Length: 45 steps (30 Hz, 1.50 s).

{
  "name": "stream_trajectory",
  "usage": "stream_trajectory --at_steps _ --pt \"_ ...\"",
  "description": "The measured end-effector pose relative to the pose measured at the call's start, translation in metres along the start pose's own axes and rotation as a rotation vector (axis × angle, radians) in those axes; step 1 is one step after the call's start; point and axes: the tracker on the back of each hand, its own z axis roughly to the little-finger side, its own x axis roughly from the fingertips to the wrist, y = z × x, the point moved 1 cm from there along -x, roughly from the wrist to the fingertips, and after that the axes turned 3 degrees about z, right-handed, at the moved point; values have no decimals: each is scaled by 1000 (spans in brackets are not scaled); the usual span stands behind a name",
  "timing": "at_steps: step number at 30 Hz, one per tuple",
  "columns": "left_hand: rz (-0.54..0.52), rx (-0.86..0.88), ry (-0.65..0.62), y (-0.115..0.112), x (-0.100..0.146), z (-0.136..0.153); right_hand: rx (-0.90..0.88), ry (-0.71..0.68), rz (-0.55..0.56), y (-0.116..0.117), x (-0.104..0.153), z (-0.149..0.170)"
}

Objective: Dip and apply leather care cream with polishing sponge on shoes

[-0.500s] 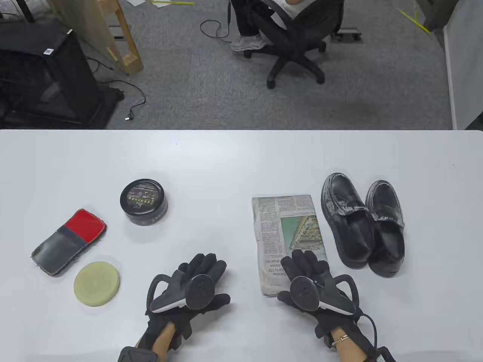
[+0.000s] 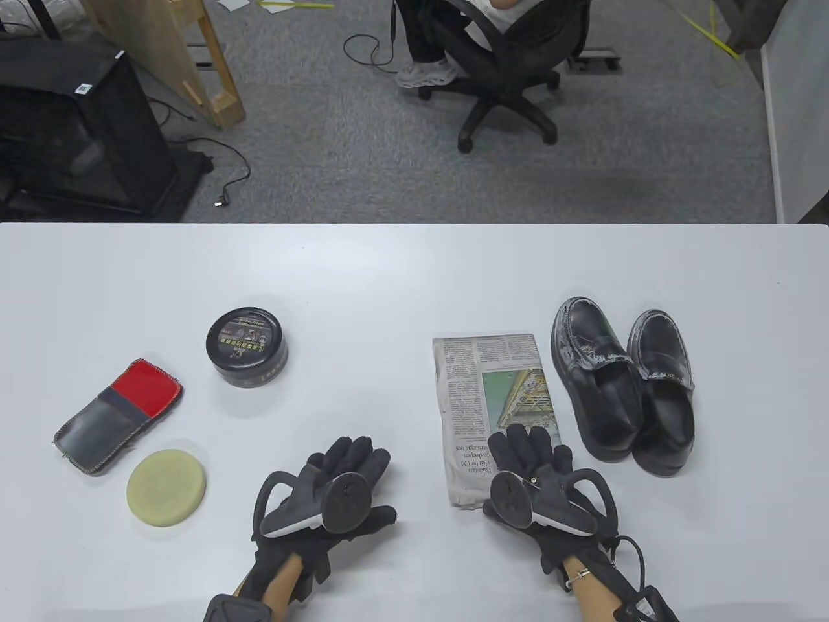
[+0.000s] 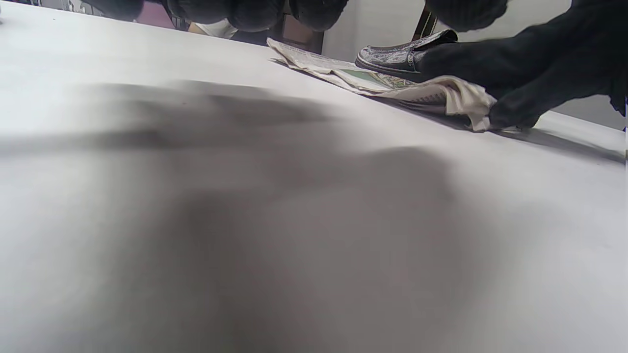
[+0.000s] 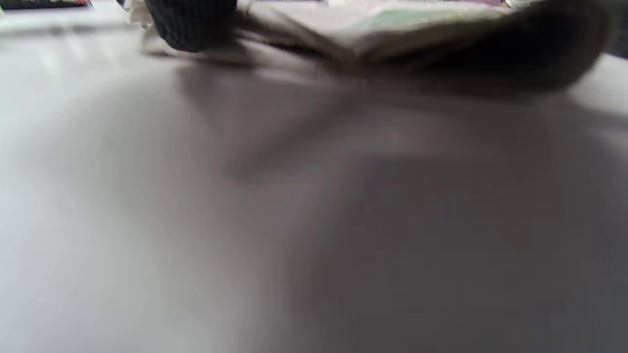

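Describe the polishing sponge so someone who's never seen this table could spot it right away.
On the white table, look at the near left part, just left of the left hand. The polishing sponge lies flat beside the red-and-grey cloth. It is the only pale yellow round disc; the round cream tin is black.

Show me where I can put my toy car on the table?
Bare white table runs along the far edge. There is also room between the cream tin and the newspaper. It is crowded around the shoes and near the cloth and sponge.
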Motion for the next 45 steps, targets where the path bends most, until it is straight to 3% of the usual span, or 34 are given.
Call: stream_trajectory --at_steps 3,7,12,14,16,21,25,28,32,34,36,37,40,43,45 --pt "-5 -6 -8 1 0 -2 -83 -3 -33 0 -2 2" --pt "8 -15 -11 -1 -2 -4 -60 -59 -171 -1 -2 -3" --pt "9 -42 13 -1 -2 -4 36 -24 -49 -6 -2 -11" --pt "3 -23 11 -1 -3 -4 169 -1 78 -8 -2 -18" --pt "1 -14 20 0 -4 -4 196 10 112 -11 -2 -19" --pt "-53 91 60 12 -5 1 -49 85 242 -30 1 2" --pt "-104 320 48 28 -8 4 -269 109 520 -68 19 9" --pt "-95 521 -12 37 -13 4 -417 31 616 -91 27 2" --pt "-157 1065 -221 41 -19 1 -551 -178 600 -107 25 -25" --pt "-181 1332 -389 38 -20 -2 -589 -289 548 -105 23 -41" --pt "-164 1469 -473 34 -18 -2 -615 -348 460 -96 19 -54" --pt "-151 1494 -504 31 -16 -2 -581 -379 396 -92 19 -57" --pt "-128 1391 -471 25 -11 -3 -564 -434 355 -82 22 -60" --pt "-116 1309 -467 26 -13 -10 -795 -543 249 -76 26 -58" --pt "-128 1306 -435 26 -14 -12 -875 -559 252 -75 27 -53"
